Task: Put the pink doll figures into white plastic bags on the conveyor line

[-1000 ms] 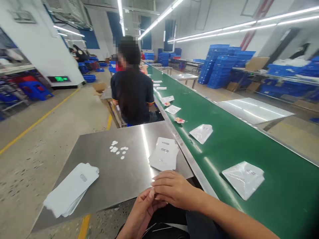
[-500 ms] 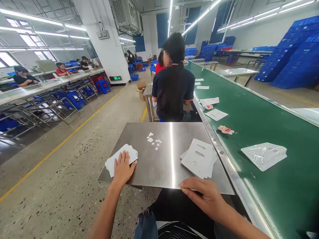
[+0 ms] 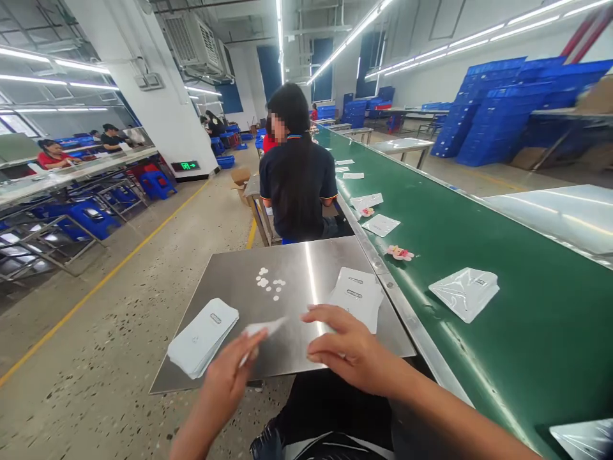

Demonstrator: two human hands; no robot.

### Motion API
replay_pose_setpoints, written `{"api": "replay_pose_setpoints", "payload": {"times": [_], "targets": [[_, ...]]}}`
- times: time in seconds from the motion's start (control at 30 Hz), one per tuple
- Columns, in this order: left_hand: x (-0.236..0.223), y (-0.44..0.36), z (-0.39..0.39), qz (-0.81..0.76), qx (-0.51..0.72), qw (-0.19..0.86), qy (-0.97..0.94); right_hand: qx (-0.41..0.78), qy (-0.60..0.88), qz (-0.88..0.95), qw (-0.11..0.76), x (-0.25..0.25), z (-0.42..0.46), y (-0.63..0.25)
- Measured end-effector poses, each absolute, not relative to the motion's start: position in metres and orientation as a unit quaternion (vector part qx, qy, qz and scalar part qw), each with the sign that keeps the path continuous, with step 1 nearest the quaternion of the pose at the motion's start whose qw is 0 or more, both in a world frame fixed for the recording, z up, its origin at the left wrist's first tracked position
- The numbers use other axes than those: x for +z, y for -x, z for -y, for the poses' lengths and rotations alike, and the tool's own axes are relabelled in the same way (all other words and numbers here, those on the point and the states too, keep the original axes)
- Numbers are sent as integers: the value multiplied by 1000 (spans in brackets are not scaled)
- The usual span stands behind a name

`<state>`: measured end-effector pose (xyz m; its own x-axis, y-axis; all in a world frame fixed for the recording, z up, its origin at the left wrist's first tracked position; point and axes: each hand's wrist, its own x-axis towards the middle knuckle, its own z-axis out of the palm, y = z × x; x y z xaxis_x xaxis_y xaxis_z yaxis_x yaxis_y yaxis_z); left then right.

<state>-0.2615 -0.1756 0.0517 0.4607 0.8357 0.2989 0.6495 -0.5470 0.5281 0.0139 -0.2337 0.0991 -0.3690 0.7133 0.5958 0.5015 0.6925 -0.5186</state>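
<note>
My left hand (image 3: 228,377) pinches one white card (image 3: 265,328) and holds it up over the near edge of the steel table (image 3: 249,306). My right hand (image 3: 352,348) hovers just to the right of that card, fingers curled and apart, with nothing in it. A stack of white cards (image 3: 202,335) lies at the table's left front. A second stack of white cards (image 3: 357,294) lies at the right front. Several small white round stickers (image 3: 269,282) are scattered in the table's middle.
A green conveyor belt (image 3: 479,223) runs along the right, carrying clear plastic bags (image 3: 464,291) and small pink items (image 3: 400,253). A person in a dark shirt (image 3: 297,185) sits just beyond the table. Blue crates (image 3: 493,108) are stacked far right.
My left hand has left the left stack with one card and moved toward the middle. My right hand has lifted off the table edge toward the card.
</note>
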Motion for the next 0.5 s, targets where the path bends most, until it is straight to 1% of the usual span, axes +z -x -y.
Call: {"api": "replay_pose_setpoints", "payload": {"times": [0.07,0.17,0.23,0.3,0.37,0.4,0.5], "targets": [[57,234,194,-385,231,326,-832,81,363,851,370,104,241,-15],[48,199,207,-345,209,501,-766,67,380,869,308,102,254,-21],[37,179,207,-334,209,583,-710,65,404,867,284,101,262,-29],[28,160,205,-331,208,629,-672,65,433,856,275,101,270,-40],[24,139,205,-336,216,644,-653,81,458,834,296,104,275,-54],[24,129,205,-338,230,645,-645,96,467,818,321,106,277,-62],[26,100,205,-333,270,640,-638,150,488,735,447,111,283,-85]]}}
